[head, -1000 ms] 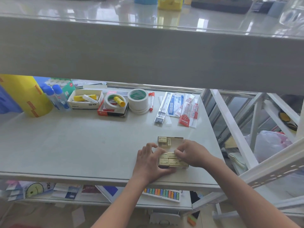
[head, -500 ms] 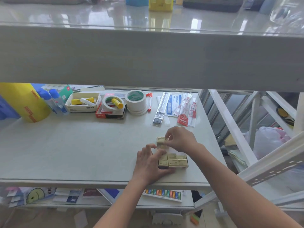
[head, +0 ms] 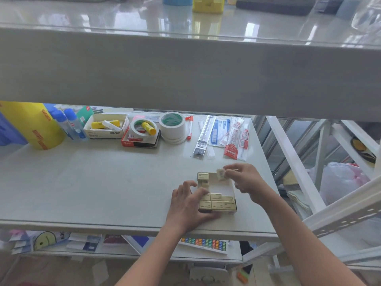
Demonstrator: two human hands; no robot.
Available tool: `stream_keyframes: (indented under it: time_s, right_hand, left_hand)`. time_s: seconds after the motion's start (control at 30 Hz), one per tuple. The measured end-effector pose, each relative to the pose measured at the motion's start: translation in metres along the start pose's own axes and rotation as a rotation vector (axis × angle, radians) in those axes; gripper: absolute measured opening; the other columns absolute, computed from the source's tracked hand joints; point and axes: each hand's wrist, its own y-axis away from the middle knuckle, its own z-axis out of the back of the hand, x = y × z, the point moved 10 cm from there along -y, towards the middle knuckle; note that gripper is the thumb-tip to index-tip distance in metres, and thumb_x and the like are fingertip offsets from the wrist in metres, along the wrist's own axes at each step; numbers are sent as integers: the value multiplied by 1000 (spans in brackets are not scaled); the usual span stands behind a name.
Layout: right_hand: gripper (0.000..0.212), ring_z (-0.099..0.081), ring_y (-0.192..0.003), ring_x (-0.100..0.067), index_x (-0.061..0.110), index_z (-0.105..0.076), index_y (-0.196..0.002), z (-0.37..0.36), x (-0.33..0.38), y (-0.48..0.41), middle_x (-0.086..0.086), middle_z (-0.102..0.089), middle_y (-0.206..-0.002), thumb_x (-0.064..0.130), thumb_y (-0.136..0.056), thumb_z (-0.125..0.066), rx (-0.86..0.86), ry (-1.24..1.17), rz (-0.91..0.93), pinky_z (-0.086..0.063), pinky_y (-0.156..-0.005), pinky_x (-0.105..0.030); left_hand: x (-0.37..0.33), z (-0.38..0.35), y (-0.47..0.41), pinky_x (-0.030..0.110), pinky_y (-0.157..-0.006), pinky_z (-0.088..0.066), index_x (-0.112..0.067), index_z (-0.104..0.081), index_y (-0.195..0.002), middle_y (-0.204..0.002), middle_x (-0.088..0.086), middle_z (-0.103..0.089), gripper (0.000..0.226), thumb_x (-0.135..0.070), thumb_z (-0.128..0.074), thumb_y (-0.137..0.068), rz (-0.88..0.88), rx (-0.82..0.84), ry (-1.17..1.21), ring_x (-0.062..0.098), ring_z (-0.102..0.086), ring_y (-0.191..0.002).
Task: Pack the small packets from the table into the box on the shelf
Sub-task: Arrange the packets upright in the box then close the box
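Observation:
A small open white box (head: 231,187) stands on the shelf near its front edge. Several small cream packets (head: 218,203) fill its near end, and a couple more (head: 203,177) sit in its far left corner. My left hand (head: 188,205) rests against the box's left side and near corner, fingers curled over the packets. My right hand (head: 246,179) hovers over the box's far right corner and pinches one cream packet (head: 221,174) between thumb and fingers, tilted above the bare middle of the box.
Along the shelf's back stand tape rolls (head: 173,125), a red marker (head: 189,127), glue sticks in a tray (head: 106,126), bagged stationery (head: 224,135), and a yellow roll (head: 31,124). An upper shelf edge (head: 185,75) overhangs. White frame bars (head: 292,159) rise at right.
My right hand moved from the near packets to the box's far end, then lifted one packet up and to the right. My left hand stayed on the box.

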Motion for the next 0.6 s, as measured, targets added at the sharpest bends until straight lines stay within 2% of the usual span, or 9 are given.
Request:
stream_keyframes:
  time_s: [0.07,0.13,0.2,0.27,0.33,0.4,0.47,0.6]
  right_hand:
    - [21,-30,-40,-10,11,-71,-102,-4,-11,6,-4,-68,-79,7,-84,-60,132,-189,-78,-24,-39,-19]
    - [25,-28,-41,-10,12,-71,-105,-7,-16,11,-2,-70,-81,6,-85,-58,217,-237,-97,-25,-39,-19]
    - [24,-30,-41,-10,15,-72,-104,-2,-19,12,1,-71,-78,8,-85,-59,216,-207,-80,-27,-39,-19]
    - [18,-44,-43,-8,21,-73,-99,10,-12,12,6,-72,-73,15,-84,-64,128,7,33,-35,-45,-19]
    - [14,-61,-66,-1,27,-74,-94,17,0,12,9,-72,-80,25,-80,-72,27,311,221,-43,-60,-20]
    - [17,-62,-83,0,30,-73,-94,10,5,17,14,-70,-89,27,-78,-74,33,475,351,-45,-69,-20]
    - [17,-61,-85,0,29,-73,-94,1,3,23,17,-67,-92,26,-78,-73,99,551,416,-46,-70,-19]
    - [14,-57,-79,4,30,-76,-91,-10,0,31,17,-64,-92,24,-78,-75,211,605,503,-43,-60,-12]
  left_hand:
    - [0,1,-1,35,-101,-30,-44,-45,-112,-121,-7,-29,73,-92,-45,-57,-2,0,3,16,-38,-109]
    - [0,1,-1,35,-100,-30,-43,-45,-111,-120,-7,-29,73,-91,-46,-57,-6,-4,4,16,-38,-108]
    - [-2,2,0,35,-99,-31,-44,-45,-111,-120,-8,-29,72,-91,-46,-57,-7,-11,7,16,-39,-107]
    - [-2,2,1,35,-100,-30,-44,-45,-111,-120,-8,-28,72,-92,-46,-57,-6,-9,11,15,-39,-107]
    - [-2,2,1,35,-100,-30,-44,-45,-111,-119,-8,-28,73,-92,-46,-56,-2,-7,13,15,-38,-107]
    - [-1,2,1,35,-100,-30,-44,-46,-111,-119,-8,-28,74,-93,-46,-56,-1,-7,11,15,-38,-107]
    - [-2,2,2,35,-100,-31,-44,-46,-112,-119,-9,-28,75,-93,-45,-56,-5,-8,8,15,-38,-107]
    - [-3,3,1,35,-101,-32,-44,-45,-113,-119,-10,-27,75,-93,-43,-56,-7,-5,3,14,-37,-108]
